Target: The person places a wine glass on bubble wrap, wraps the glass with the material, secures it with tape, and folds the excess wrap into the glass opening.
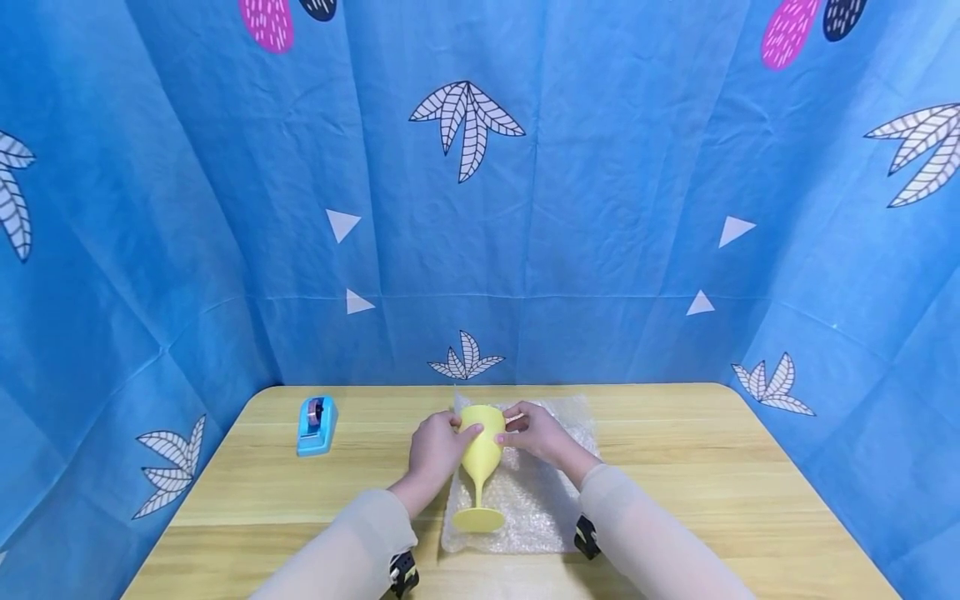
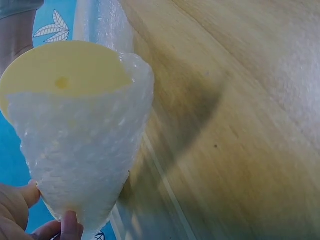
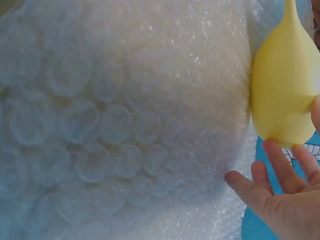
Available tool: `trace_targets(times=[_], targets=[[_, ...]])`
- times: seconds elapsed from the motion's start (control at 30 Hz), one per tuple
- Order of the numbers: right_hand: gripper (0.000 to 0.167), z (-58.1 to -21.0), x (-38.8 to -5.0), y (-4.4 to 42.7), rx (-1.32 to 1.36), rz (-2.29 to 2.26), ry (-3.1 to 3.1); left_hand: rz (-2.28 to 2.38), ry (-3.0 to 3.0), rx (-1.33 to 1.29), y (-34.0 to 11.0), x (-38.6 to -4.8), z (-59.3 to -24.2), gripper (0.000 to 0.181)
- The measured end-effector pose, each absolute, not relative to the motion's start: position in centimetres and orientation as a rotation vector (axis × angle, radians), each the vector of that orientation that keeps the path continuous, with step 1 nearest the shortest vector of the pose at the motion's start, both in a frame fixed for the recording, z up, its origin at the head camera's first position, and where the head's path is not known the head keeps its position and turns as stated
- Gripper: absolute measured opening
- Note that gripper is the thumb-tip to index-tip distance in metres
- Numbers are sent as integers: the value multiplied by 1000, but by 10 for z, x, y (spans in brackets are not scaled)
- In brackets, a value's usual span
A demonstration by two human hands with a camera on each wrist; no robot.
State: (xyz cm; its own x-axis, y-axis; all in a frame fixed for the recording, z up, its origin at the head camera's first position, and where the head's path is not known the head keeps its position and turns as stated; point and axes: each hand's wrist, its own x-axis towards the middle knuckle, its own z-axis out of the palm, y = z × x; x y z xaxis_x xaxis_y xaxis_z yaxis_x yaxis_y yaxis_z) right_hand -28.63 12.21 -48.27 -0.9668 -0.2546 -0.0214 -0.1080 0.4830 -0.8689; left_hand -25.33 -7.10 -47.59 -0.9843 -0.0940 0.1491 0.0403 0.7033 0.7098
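Note:
A yellow goblet [image 1: 481,460] lies on its side on a sheet of clear bubble wrap [image 1: 536,500], its round foot toward me. My left hand [image 1: 435,454] grips the bowl from the left, thumb over it and fingers against the wrap. In the left wrist view, the left edge of the bubble wrap [image 2: 82,135] stands up along the goblet, covering much of it; the foot [image 2: 60,65] shows above. My right hand [image 1: 542,433] holds the bowl near its rim with thumb and fingertips. From the right wrist, the goblet [image 3: 282,80] appears beside those fingers [image 3: 280,167].
A blue tape dispenser [image 1: 316,425] with a roll of tape stands at the back left of the wooden table [image 1: 675,467]. Blue patterned curtain [image 1: 600,208] surrounds the table's back and sides. The wrap spreads out to the goblet's right.

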Motion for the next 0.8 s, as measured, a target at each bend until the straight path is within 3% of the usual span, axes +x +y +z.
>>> trace_targets(times=[0.4, 0.8], targets=[[51, -482, -284, 124, -397, -1439, 2536, -1125, -2748, 57, -71, -253, -474, 42], [48, -485, -286, 130, -421, -1486, 2520, -1179, -2680, -87, -74, -257, -478, 35]])
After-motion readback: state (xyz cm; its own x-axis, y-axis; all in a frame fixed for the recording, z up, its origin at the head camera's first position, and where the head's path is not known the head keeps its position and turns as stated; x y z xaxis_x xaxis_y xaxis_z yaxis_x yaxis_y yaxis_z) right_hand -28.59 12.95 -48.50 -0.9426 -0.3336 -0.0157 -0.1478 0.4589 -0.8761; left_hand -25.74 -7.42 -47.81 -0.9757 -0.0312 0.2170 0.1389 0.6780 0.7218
